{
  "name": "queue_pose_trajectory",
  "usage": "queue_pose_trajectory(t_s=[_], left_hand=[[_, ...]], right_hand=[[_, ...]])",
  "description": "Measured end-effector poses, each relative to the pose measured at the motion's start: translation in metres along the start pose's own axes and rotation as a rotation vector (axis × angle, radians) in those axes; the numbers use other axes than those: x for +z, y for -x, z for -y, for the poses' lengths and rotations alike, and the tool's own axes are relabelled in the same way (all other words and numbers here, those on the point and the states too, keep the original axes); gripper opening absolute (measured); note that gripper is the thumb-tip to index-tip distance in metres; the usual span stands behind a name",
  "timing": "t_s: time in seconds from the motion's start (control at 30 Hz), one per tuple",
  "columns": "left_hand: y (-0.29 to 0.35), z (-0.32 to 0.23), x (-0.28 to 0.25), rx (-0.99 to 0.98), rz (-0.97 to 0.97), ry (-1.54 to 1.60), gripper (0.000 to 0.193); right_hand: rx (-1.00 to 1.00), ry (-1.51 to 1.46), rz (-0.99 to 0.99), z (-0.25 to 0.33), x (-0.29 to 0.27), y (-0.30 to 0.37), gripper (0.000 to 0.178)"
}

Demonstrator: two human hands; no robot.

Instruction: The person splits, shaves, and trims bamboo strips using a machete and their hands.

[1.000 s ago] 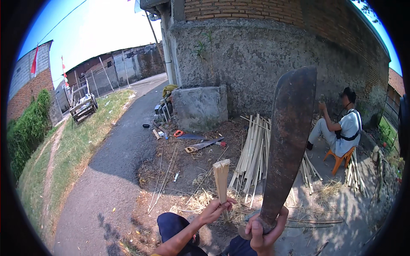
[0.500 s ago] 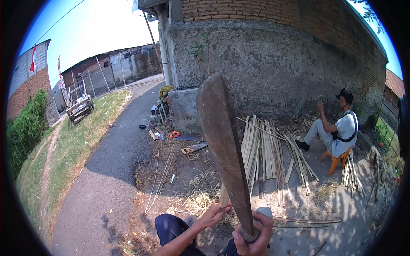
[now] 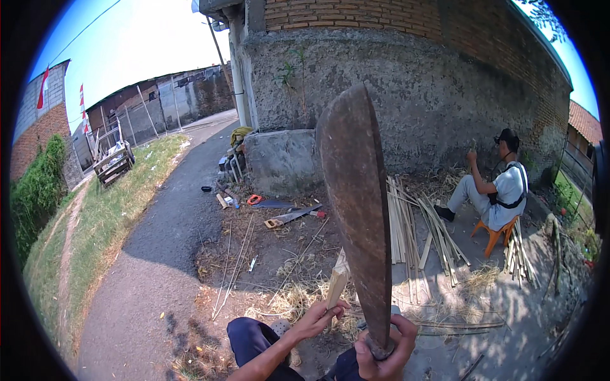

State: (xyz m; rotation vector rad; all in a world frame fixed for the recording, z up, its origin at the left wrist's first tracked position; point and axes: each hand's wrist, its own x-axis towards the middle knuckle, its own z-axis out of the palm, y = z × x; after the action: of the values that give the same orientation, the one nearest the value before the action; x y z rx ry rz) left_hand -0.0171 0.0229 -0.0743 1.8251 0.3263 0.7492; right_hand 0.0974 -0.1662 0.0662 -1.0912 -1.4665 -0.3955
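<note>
A broad machete with a dark, rust-brown blade point(image 3: 356, 184) stands nearly upright in front of me. My right hand point(image 3: 397, 352) is closed around its handle at the bottom, and most of the handle is hidden by the fingers. To the left of the blade, my left hand point(image 3: 316, 319) pinches a pale piece of split bamboo or wood point(image 3: 338, 284). That piece tilts up and slightly right, and its top passes close to the blade. In this view, a gap lies between my two hands.
Long pale strips point(image 3: 401, 232) lie piled beyond the blade. A person point(image 3: 506, 184) sits on an orange stool point(image 3: 492, 236) at the right, by the rough wall point(image 3: 406, 108). Ahead-left, a wooden-handled handsaw point(image 3: 289, 218) and an orange-handled saw point(image 3: 255, 199) rest on dirt beside the paved path point(image 3: 152, 235).
The machete has shifted right and stands more upright, with my right hand moving right too. More of the pale piece in my left hand shows now.
</note>
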Motion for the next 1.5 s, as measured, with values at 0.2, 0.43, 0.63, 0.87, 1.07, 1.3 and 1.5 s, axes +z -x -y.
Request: queue_pose_trajectory(t_s=[0.2,0.43,0.63,0.87,1.07,1.3,1.5], left_hand=[[0.0,0.0,0.004,0.055,-0.037,-0.047,0.023],[0.002,-0.004,0.004,-0.126,0.025,-0.038,0.024],[0.0,-0.006,0.01,0.04,-0.036,-0.005,0.024],[0.0,0.013,0.016,-0.007,-0.101,0.01,0.024],[-0.003,0.009,0.021,-0.09,-0.028,0.105,0.019],[-0.017,0.014,0.037,-0.095,0.062,0.214,0.022],[-0.028,0.005,0.067,0.015,0.162,0.021,0.03]], right_hand=[[0.19,-0.154,-0.03,0.002,0.0,0.007,0.06],[0.267,-0.191,0.049,0.002,-0.006,0.018,0.062],[0.277,-0.17,0.055,0.004,-0.011,0.012,0.063],[0.518,-0.303,0.01,0.028,-0.025,-0.005,0.061],[0.789,-0.213,0.137,0.067,-0.087,-0.041,0.057],[0.92,-0.02,0.061,0.079,-0.157,-0.028,0.065],[0.988,0.079,0.227,0.112,-0.208,-0.028,0.044]])
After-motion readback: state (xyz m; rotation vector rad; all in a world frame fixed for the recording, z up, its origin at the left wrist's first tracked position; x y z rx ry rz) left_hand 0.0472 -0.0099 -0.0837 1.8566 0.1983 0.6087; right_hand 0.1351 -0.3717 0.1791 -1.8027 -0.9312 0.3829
